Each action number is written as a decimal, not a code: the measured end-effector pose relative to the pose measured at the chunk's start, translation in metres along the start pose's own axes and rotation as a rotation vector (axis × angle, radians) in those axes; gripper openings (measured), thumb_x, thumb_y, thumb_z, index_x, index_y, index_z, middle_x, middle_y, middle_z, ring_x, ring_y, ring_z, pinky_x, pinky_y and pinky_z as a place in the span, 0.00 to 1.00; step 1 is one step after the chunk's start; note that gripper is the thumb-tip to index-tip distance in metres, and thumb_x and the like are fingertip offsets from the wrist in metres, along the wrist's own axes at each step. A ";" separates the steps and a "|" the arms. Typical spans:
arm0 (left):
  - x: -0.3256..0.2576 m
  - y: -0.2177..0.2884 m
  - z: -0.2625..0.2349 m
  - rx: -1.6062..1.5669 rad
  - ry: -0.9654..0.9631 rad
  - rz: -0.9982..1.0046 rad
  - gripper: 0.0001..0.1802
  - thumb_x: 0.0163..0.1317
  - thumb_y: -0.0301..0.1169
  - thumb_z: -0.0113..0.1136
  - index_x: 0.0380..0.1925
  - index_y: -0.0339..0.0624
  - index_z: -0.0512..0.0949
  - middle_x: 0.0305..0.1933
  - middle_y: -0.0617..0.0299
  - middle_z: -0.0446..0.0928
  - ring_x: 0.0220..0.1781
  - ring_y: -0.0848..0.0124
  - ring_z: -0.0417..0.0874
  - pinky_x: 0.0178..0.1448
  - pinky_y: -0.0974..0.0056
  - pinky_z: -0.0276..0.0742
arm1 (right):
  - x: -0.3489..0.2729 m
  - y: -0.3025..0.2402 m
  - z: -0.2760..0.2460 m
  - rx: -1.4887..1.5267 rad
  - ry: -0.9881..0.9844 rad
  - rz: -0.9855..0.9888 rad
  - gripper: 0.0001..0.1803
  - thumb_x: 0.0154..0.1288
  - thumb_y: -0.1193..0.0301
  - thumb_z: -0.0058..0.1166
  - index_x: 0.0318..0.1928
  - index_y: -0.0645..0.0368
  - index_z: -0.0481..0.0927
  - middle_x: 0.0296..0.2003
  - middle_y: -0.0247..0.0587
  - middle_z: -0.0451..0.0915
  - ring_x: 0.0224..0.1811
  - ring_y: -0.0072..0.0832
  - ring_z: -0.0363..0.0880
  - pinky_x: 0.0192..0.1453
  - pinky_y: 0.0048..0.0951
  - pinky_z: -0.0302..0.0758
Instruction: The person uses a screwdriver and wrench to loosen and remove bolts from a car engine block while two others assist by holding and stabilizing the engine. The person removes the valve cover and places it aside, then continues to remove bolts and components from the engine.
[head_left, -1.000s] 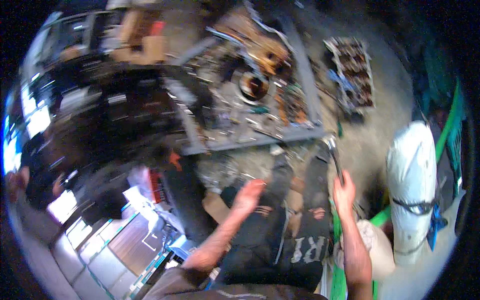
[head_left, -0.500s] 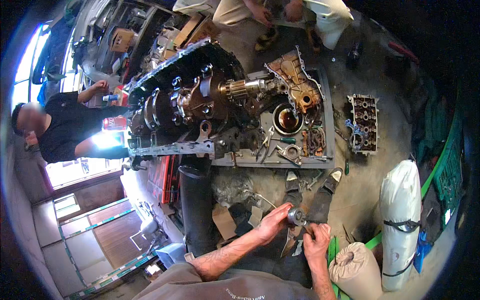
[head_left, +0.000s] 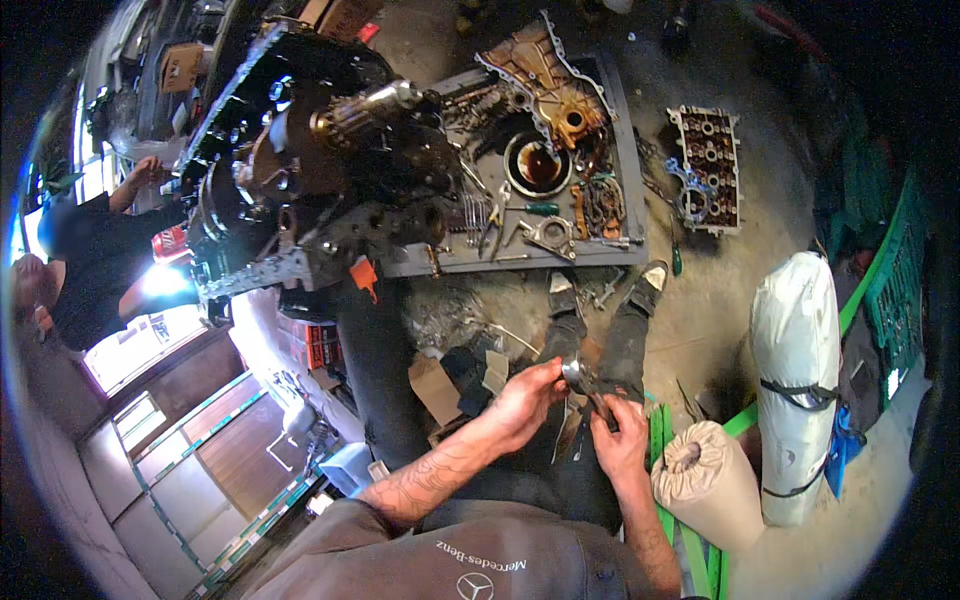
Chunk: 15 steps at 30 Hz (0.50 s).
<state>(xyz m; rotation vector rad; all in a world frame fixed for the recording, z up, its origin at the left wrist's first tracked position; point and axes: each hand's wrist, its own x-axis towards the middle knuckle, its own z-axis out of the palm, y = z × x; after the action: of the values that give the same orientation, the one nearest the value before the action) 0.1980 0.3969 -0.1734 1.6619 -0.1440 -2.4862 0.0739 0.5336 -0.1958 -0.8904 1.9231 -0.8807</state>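
Over my lap, my left hand (head_left: 528, 397) is closed around the side of a small round metal part (head_left: 571, 370), shiny on its rim. Close to its right, my right hand (head_left: 619, 437) is closed, fingers pinching a dark narrow piece (head_left: 596, 397) that reaches up to the round part. Whether the two are joined, I cannot tell. Ahead, a grey tray table (head_left: 440, 262) carries pliers (head_left: 492, 228), a green-handled screwdriver (head_left: 541, 209), a metal bracket (head_left: 550, 235), a round dish with dark oil (head_left: 538, 165) and a brown-stained metal cover (head_left: 552, 85).
A large engine block (head_left: 300, 170) stands at the upper left, a person in dark clothes (head_left: 90, 250) beyond it. A cylinder head (head_left: 708, 170) lies on the floor. Right of me are a beige sack (head_left: 708, 485), a long white bag (head_left: 797, 390) and green straps (head_left: 692, 545).
The view has tipped, so the engine and table sit higher and further left. My hands still hold the parts together; the round part's face is now turned more edge-on.
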 end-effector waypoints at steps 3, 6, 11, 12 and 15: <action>-0.004 -0.004 0.003 -0.056 -0.080 -0.113 0.14 0.65 0.37 0.48 0.45 0.44 0.73 0.38 0.72 0.74 0.40 0.77 0.70 0.57 0.65 0.63 | 0.015 0.009 -0.017 -0.095 -0.065 -0.064 0.12 0.45 0.76 0.56 0.35 0.62 0.78 0.29 0.45 0.79 0.37 0.41 0.76 0.50 0.40 0.68; -0.008 -0.015 0.021 -0.015 -0.107 -0.032 0.16 0.65 0.36 0.48 0.49 0.40 0.71 0.43 0.70 0.73 0.42 0.77 0.69 0.56 0.67 0.62 | 0.026 0.015 -0.029 -0.081 -0.102 -0.098 0.13 0.44 0.77 0.55 0.35 0.61 0.79 0.31 0.45 0.80 0.37 0.41 0.77 0.55 0.40 0.66; -0.007 -0.017 0.053 0.150 -0.079 0.134 0.18 0.68 0.35 0.45 0.51 0.34 0.67 0.47 0.67 0.64 0.44 0.78 0.63 0.47 0.73 0.58 | 0.027 0.018 -0.034 0.031 -0.097 0.010 0.12 0.45 0.77 0.56 0.35 0.62 0.77 0.32 0.46 0.80 0.39 0.43 0.77 0.50 0.39 0.71; -0.003 -0.018 0.052 0.163 -0.057 0.158 0.18 0.68 0.35 0.44 0.51 0.34 0.67 0.46 0.67 0.64 0.43 0.78 0.63 0.47 0.73 0.58 | 0.025 0.015 -0.036 0.060 -0.107 0.053 0.12 0.45 0.76 0.56 0.34 0.63 0.77 0.33 0.46 0.80 0.39 0.44 0.77 0.48 0.39 0.72; 0.011 -0.014 0.048 0.266 0.012 0.236 0.17 0.68 0.36 0.44 0.50 0.35 0.67 0.44 0.66 0.63 0.40 0.77 0.63 0.47 0.73 0.59 | 0.028 -0.012 -0.049 0.072 -0.219 0.188 0.11 0.53 0.71 0.57 0.35 0.63 0.76 0.28 0.46 0.80 0.30 0.46 0.79 0.35 0.35 0.75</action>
<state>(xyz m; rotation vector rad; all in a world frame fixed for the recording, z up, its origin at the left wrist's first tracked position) 0.1487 0.4091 -0.1674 1.6409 -0.6556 -2.3592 0.0228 0.5164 -0.1764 -0.7186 1.7417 -0.7056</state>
